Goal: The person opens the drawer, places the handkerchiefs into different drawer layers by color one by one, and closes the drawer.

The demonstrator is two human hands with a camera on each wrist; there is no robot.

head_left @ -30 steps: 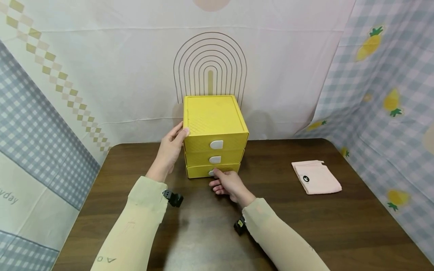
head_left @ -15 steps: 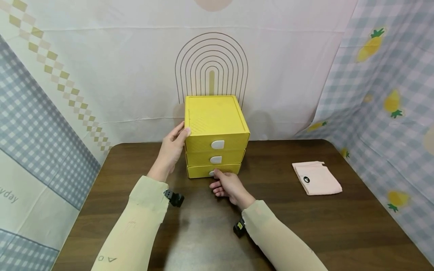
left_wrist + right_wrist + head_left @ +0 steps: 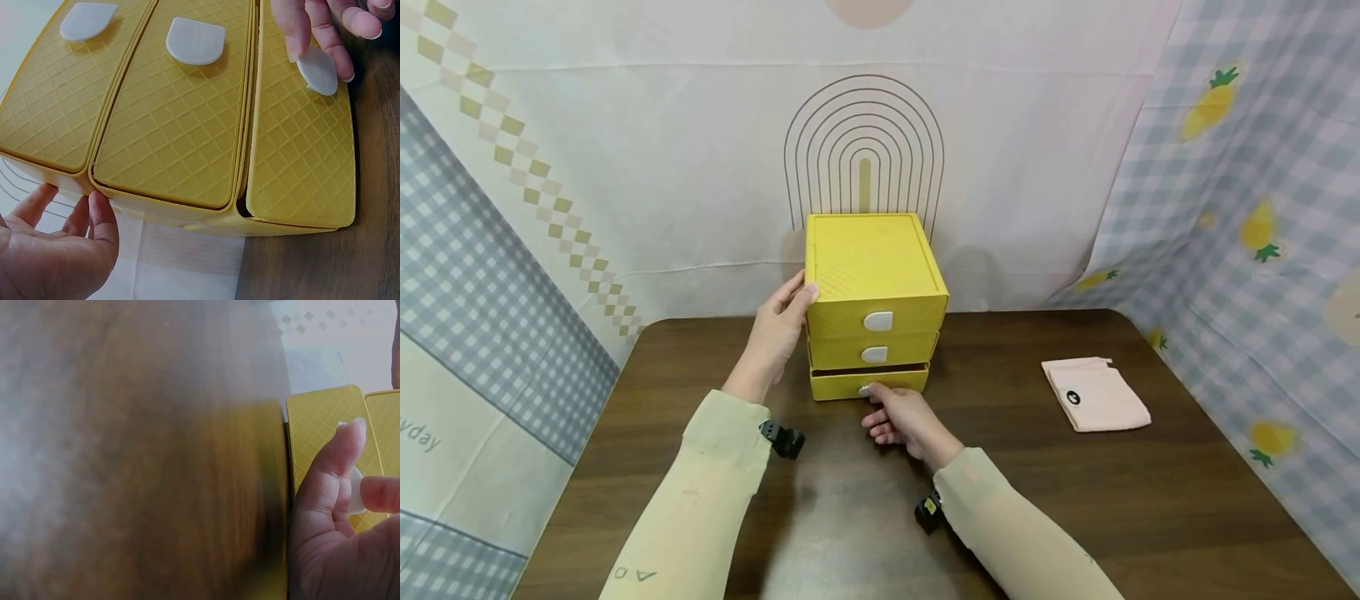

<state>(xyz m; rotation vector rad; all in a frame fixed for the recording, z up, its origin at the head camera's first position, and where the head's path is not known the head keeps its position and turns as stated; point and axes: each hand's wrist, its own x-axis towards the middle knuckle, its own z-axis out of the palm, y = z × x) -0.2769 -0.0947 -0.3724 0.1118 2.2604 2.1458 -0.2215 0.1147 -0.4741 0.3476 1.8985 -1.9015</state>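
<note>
A yellow drawer unit [image 3: 872, 258] with three drawers and white tab handles stands at the back of the table. My left hand [image 3: 775, 333] rests against its left side, thumb near the top front corner, fingertips touching the wall in the left wrist view. The right hand [image 3: 913, 421] pinches the white handle [image 3: 317, 70] of the bottom drawer [image 3: 835, 387] between thumb and finger, the other fingers loosely bent. That drawer sticks out slightly, with a dark gap along its top edge. The two upper drawers [image 3: 169, 119] are closed.
A folded pink cloth [image 3: 1101, 396] with a round black mark lies on the right of the dark wooden table [image 3: 850, 517]. A patterned cloth backdrop [image 3: 700, 167] hangs close behind the unit, and checked cloth hangs at both sides.
The bottom drawer has come forward a little, opening a narrow gap above its front; the right hand has moved slightly toward me with its handle. The left hand stays in place.
</note>
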